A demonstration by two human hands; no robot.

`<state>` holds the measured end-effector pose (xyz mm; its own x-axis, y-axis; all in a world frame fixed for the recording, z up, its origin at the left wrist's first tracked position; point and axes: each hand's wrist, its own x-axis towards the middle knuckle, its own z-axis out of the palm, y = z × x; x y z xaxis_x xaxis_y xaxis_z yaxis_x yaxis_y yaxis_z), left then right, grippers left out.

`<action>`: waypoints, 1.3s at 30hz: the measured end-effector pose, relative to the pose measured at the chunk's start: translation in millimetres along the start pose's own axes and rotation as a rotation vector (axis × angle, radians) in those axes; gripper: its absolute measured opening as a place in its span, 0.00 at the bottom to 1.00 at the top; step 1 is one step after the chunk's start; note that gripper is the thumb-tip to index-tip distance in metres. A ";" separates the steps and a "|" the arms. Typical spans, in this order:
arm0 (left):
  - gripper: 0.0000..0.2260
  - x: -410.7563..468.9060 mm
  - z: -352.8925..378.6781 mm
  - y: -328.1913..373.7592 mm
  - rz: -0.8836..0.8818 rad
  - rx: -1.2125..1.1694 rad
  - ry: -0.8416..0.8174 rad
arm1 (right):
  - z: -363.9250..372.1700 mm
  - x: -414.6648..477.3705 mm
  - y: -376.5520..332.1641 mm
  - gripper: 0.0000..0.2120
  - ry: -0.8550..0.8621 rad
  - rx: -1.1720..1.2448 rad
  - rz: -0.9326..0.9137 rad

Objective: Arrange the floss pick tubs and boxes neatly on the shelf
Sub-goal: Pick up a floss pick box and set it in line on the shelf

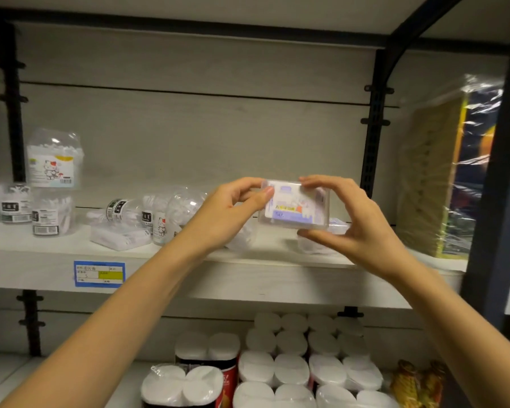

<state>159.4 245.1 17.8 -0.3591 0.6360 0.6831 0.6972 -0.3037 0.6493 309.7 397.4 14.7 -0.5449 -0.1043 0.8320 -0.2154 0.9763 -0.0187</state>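
Observation:
A clear floss pick box (295, 207) with a purple and white label is held up in front of the shelf (27, 254) by both hands. My left hand (230, 210) pinches its left end and my right hand (354, 219) grips its right end, top and bottom. Upright tubs (51, 214) stand at the shelf's left, with a cartoon-cat tub (53, 160) stacked on one. Toppled tubs (121, 210) and a flat box (120, 238) lie jumbled in the middle. Another clear box (337, 226) lies on the shelf behind my right hand.
A plastic-wrapped pack (442, 178) leans at the shelf's right end beside a dark upright post (495, 201). A blue and yellow price tag (99, 273) sits on the shelf edge. Wrapped white rolls (292, 369) fill the lower shelf.

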 end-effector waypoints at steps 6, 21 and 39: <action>0.17 43.9 29.9 -1.7 -0.019 0.126 -0.072 | -30.4 21.3 28.4 0.27 -0.125 0.192 0.305; 0.29 51.6 56.0 -36.3 -0.262 0.263 -0.435 | -25.0 -5.2 80.6 0.38 -0.453 0.315 0.691; 0.21 10.7 42.9 -9.7 -0.160 0.778 -0.391 | -37.4 -0.2 52.6 0.34 -0.134 -0.122 0.547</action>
<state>175.4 285.3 4.5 -0.3500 0.8698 0.3478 0.9324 0.2877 0.2189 328.8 455.9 34.2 -0.6504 0.4067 0.6415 0.2177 0.9090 -0.3555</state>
